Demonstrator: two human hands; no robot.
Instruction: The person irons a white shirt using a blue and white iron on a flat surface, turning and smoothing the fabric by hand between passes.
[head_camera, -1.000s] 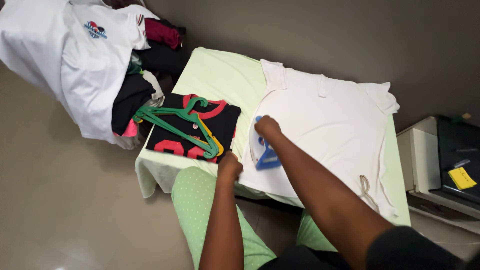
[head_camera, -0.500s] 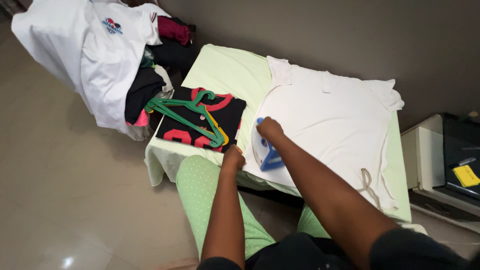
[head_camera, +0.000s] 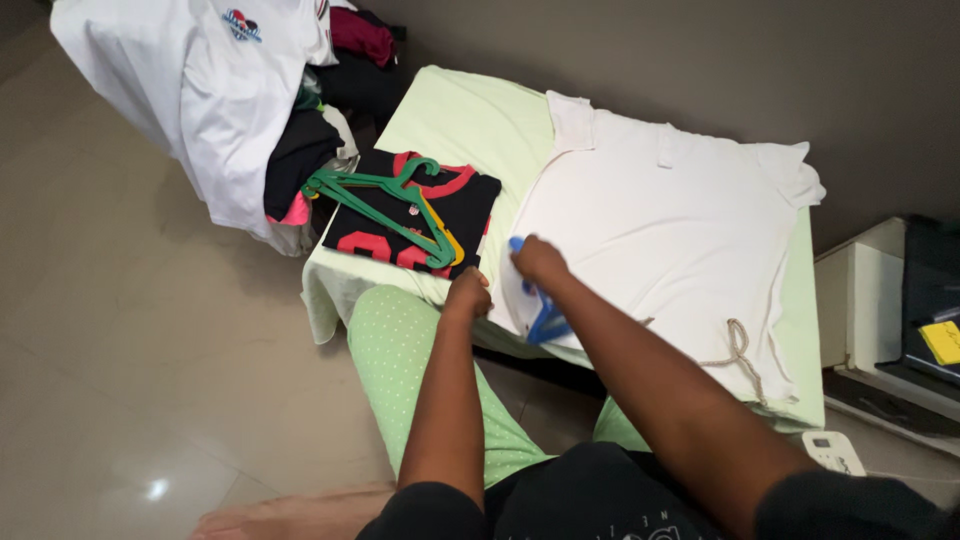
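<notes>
Item: white cotton T-shirt (head_camera: 660, 230), flat on green-covered table (head_camera: 450, 120); soft, light, limp.

Right hand (head_camera: 538, 260) closed on blue plastic hanger (head_camera: 545, 318) at its hem; left hand (head_camera: 468, 293) pinching hem edge.

Take by hem.

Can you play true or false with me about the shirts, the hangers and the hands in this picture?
1. A white shirt lies spread flat on the pale green cover. True.
2. The right hand rests on a red hanger. False: the hanger under it is blue.
3. Green hangers lie on top of a folded black and red shirt. True.
4. The left hand is holding the green hangers. False: it is at the near edge of the cover, apart from them.
5. The clothes pile sits to the right of the white shirt. False: it is to the left.
</notes>
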